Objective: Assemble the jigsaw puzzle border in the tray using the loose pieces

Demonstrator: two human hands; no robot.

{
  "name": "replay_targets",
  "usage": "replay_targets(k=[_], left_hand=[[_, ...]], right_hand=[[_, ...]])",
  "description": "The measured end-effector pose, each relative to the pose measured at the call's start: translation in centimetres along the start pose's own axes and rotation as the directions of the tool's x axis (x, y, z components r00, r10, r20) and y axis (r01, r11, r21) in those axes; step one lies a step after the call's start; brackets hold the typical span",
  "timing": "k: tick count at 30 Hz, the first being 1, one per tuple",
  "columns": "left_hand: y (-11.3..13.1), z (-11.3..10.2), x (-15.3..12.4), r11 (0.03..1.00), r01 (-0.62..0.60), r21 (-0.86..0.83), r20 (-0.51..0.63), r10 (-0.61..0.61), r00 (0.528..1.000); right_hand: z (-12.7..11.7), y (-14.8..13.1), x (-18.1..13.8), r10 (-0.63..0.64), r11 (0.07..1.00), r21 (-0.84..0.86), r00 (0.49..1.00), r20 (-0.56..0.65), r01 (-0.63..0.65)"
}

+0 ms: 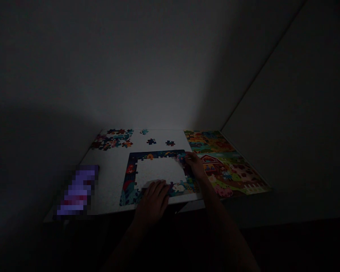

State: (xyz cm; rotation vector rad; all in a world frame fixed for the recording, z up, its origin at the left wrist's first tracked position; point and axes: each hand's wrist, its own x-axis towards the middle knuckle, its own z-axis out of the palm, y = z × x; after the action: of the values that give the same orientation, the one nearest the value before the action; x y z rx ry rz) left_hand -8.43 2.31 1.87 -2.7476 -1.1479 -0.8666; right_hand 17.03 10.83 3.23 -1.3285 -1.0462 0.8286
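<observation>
A jigsaw puzzle lies on the table, its border joined into a rectangle around a bare white middle. My left hand rests flat on the bottom edge of that border, fingers stretched out and holding nothing. At the upper right corner, my right hand is closed on a puzzle piece with blue and reddish colours. That piece lies at or over the border; dim light hides whether it is fitted in. A white rabbit is printed along the bottom border.
Loose pieces are heaped at the back left. Separate pieces lie behind the border, among them a dark blue piece. Farm and animal pictures cover the right side. A blurred-out phone-like screen stands at left. A wall rises behind.
</observation>
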Motion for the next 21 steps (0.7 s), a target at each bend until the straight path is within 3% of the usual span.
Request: replay_targets(k=[13,18,21], left_hand=[[0.2,-0.2,0.1,1.0,0.014,-0.022,0.034,-0.013,0.999],[-0.1,-2.1,0.0,0.996,0.008,-0.092,-0.035,-0.012,0.999],[-1.4,-3.8,-1.2,0.995,0.063,-0.074,-0.121,-0.072,0.99]], right_hand=[[0.0,-0.9,-0.2,-0.03,0.996,-0.077,0.997,0.066,0.035],[0.2,-0.7,-0.4,-0.007,0.997,-0.077,1.0,0.02,0.008],[0.0,-0.3,-0.5,0.035,0.995,-0.09,0.999,-0.014,-0.036]])
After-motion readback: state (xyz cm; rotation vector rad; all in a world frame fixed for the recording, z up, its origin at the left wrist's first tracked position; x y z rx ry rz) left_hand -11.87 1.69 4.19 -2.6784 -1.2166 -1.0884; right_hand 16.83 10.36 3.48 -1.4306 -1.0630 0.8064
